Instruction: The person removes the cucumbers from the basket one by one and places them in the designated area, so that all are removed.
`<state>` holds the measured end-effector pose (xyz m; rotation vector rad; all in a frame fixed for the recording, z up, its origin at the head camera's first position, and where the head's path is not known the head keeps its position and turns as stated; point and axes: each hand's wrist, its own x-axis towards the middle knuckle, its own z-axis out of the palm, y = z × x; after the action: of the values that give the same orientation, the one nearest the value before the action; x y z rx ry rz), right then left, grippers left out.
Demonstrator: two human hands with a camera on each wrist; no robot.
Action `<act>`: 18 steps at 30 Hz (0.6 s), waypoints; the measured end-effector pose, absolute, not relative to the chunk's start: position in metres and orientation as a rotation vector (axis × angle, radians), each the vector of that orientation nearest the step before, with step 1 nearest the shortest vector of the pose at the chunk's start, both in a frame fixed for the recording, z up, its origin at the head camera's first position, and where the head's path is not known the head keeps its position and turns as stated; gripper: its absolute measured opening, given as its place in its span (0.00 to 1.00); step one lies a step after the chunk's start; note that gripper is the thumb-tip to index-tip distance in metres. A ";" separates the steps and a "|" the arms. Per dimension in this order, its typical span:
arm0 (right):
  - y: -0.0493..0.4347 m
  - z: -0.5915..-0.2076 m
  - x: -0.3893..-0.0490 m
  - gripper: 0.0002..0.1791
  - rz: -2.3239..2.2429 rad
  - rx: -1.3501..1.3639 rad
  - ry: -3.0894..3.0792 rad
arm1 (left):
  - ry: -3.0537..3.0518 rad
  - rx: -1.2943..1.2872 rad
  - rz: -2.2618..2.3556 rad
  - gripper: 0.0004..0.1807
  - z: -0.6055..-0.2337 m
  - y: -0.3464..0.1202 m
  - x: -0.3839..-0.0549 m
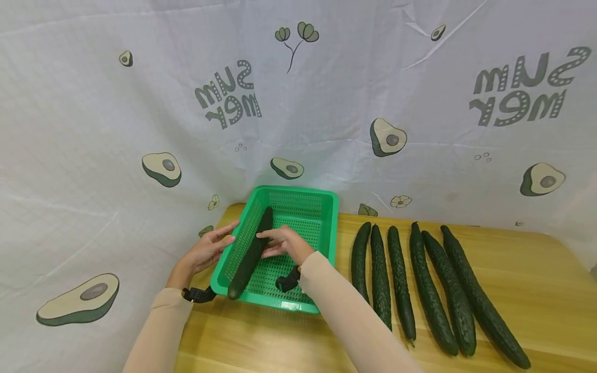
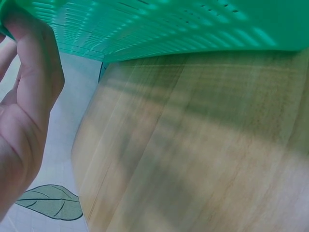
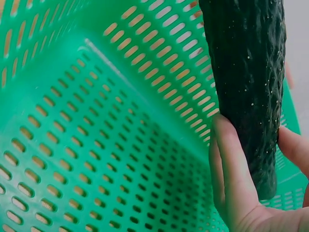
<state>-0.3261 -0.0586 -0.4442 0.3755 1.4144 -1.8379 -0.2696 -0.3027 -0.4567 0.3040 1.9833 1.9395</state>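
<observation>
A long dark green cucumber (image 1: 252, 254) lies slanted along the left side of a green plastic basket (image 1: 328, 223), its near end over the front rim. My right hand (image 1: 285, 242) grips it near the middle. In the right wrist view, thumb and fingers (image 3: 231, 159) stand on opposite sides of the bumpy cucumber (image 3: 248, 82). At the basket's left rim, my left hand (image 1: 210, 251) holds on from outside. The left wrist view shows its bent fingers (image 2: 36, 58) at the rim, their tips partly hidden, beneath the perforated wall (image 2: 159, 29).
Several more cucumbers (image 1: 430, 295) lie side by side on the wooden table (image 1: 527, 280), right of the basket. A white cloth (image 1: 336, 93) printed with avocados hangs behind the table and along its left side. My right forearm (image 1: 350, 311) passes in front of the basket's near right corner.
</observation>
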 end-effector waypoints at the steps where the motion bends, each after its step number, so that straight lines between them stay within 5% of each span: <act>1: -0.058 -0.443 -0.326 0.45 -1.842 0.370 1.408 | 1.982 0.300 1.941 0.32 -0.457 -0.302 -0.270; 10: -0.054 -0.430 -0.324 0.42 -1.877 0.349 1.336 | 2.005 0.313 1.915 0.33 -0.457 -0.303 -0.269; 18: -0.048 -0.412 -0.317 0.54 -1.907 0.224 1.380 | 1.998 0.333 1.910 0.32 -0.457 -0.303 -0.269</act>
<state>-0.3170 -0.0475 -0.4120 0.2239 1.3801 -1.9069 -0.2687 -0.3026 -0.4570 0.3332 1.9977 1.9101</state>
